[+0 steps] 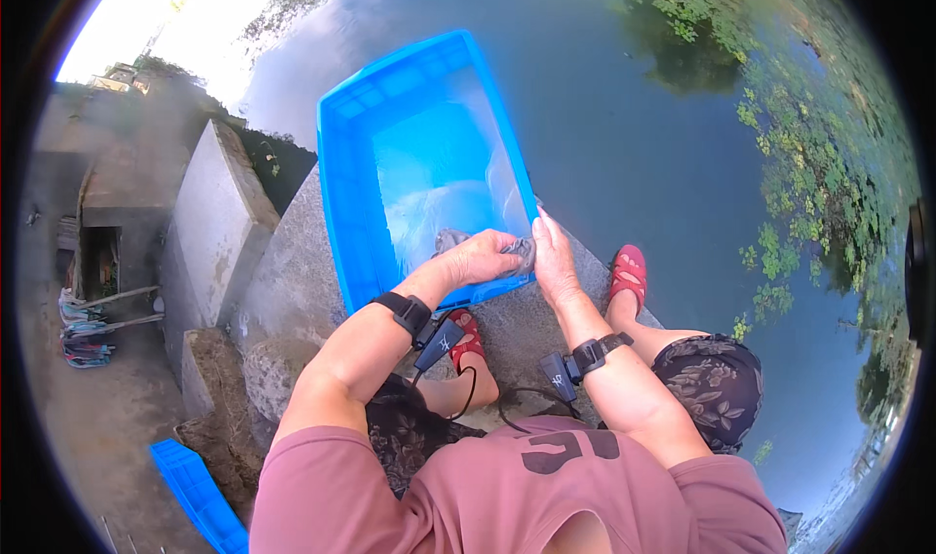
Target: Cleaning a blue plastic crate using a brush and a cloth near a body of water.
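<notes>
A large blue plastic crate (431, 159) with clear water in it rests on the stone ledge before me. My left hand (481, 256) reaches over its near end, fingers closed on a wet grey cloth (522, 254) pressed against the crate's right inner wall. Part of the same or another grey cloth shows behind that hand, at the water. My right hand (553, 258) is on the outside of the crate's near right corner, its fingers along the rim and the thumb side hidden in part.
Open pond water (599, 159) lies to the right, with floating green plants (812, 196). Concrete blocks (212, 218) stand at the left. A second blue crate (197, 495) is at the lower left, below mops (84, 331) with rag heads. My red sandals (468, 340) are on the ledge.
</notes>
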A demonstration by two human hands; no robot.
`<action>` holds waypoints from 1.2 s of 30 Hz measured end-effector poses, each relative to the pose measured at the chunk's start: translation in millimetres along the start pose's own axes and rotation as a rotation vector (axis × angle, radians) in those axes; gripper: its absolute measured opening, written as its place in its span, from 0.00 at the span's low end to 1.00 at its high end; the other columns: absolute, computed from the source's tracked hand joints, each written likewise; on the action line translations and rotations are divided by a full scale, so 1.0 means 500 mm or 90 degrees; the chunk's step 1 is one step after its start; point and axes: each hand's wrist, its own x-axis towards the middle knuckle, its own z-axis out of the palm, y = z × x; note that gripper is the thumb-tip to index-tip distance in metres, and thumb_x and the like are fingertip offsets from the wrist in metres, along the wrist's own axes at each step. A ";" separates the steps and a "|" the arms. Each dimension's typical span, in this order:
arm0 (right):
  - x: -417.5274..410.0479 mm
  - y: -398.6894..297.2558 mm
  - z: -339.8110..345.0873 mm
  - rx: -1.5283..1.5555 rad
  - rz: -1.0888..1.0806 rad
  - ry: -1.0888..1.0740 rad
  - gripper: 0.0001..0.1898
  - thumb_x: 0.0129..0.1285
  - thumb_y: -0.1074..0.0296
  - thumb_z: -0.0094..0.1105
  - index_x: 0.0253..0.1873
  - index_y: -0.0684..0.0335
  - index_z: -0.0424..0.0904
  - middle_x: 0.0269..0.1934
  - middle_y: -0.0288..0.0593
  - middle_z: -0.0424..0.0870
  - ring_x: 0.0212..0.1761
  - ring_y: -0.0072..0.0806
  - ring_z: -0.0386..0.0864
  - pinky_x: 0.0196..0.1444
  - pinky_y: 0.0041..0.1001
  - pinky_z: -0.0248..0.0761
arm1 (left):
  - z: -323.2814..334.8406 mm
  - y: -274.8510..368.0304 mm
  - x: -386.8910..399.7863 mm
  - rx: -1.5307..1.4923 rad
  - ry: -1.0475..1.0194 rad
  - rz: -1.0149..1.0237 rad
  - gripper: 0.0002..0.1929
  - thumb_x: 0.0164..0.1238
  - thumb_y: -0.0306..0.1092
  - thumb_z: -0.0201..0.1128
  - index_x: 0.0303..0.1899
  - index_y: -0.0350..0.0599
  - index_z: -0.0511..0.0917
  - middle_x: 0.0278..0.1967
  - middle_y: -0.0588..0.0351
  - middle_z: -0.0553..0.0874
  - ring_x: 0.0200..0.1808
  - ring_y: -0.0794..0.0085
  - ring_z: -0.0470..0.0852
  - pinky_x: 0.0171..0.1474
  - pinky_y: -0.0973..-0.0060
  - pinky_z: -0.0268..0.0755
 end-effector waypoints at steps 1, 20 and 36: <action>-0.001 0.003 -0.005 0.054 0.035 -0.027 0.25 0.78 0.55 0.42 0.72 0.64 0.67 0.66 0.52 0.73 0.68 0.38 0.71 0.70 0.32 0.62 | 0.004 0.014 -0.007 0.009 0.006 0.020 0.13 0.65 0.32 0.62 0.49 0.39 0.82 0.35 0.58 0.86 0.36 0.77 0.80 0.43 0.73 0.75; 0.023 -0.091 -0.015 -0.238 0.011 -0.116 0.29 0.76 0.51 0.44 0.75 0.60 0.61 0.68 0.61 0.71 0.70 0.51 0.70 0.71 0.39 0.62 | 0.029 -0.036 0.118 -0.433 0.150 -0.082 0.21 0.70 0.23 0.49 0.64 0.34 0.66 0.52 0.44 0.81 0.52 0.61 0.83 0.54 0.64 0.79; 0.008 -0.128 0.012 -0.479 -0.016 -0.188 0.38 0.58 0.76 0.52 0.75 0.62 0.50 0.38 0.69 0.82 0.41 0.66 0.80 0.48 0.56 0.72 | -0.355 0.090 0.378 -0.528 0.555 0.209 0.14 0.76 0.37 0.55 0.51 0.37 0.72 0.45 0.48 0.81 0.44 0.63 0.80 0.46 0.60 0.76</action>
